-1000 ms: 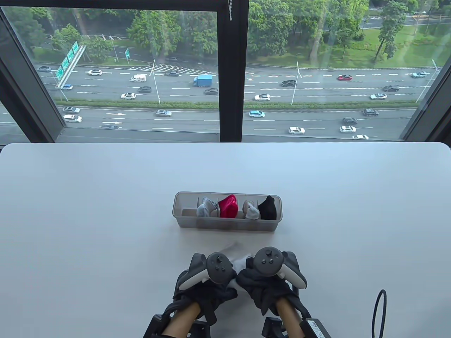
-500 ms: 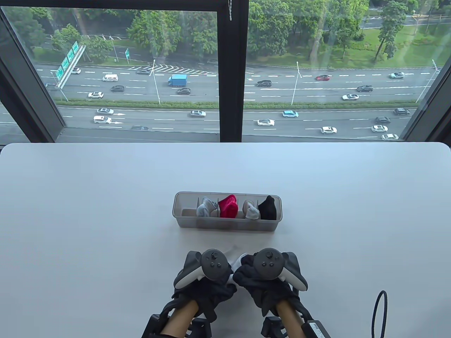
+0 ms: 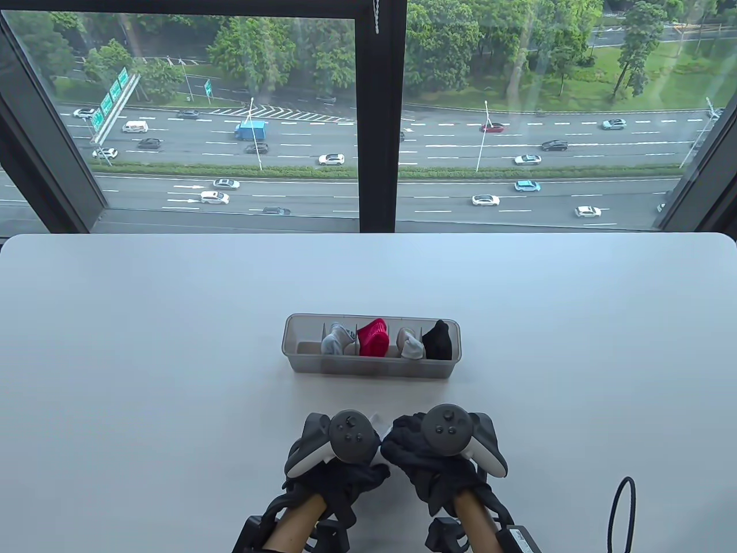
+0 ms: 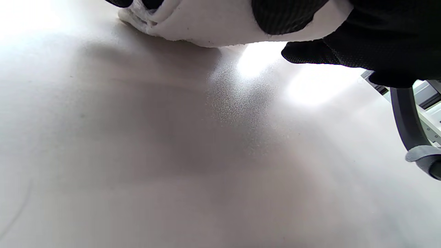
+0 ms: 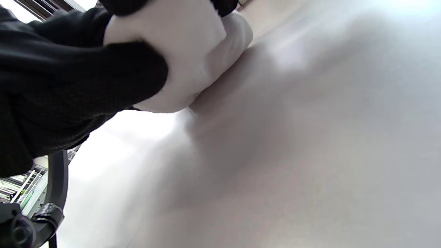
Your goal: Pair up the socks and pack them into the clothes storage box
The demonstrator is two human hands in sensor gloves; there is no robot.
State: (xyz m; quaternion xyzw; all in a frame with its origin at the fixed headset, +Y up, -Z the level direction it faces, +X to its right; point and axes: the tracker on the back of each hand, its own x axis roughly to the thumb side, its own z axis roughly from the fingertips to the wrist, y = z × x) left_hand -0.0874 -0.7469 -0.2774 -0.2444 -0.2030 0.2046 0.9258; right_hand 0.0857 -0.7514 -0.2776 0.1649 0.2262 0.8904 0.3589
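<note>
Table view: left hand [image 3: 337,461] and right hand [image 3: 429,458] together at near centre, clothes storage box [image 3: 371,368] beyond | Left wrist: fingers [image 4: 286,15] grip white sock bundle [image 4: 213,24] on surface [image 4: 206,155] | Right wrist: fingers grip same bundle.

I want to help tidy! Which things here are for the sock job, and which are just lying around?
For the job:
white socks, gripped by the left hand and right hand
storage box, holding grey-white socks, red socks, another grey-white pair, black socks

Just lying about:
black cable on the table
</note>
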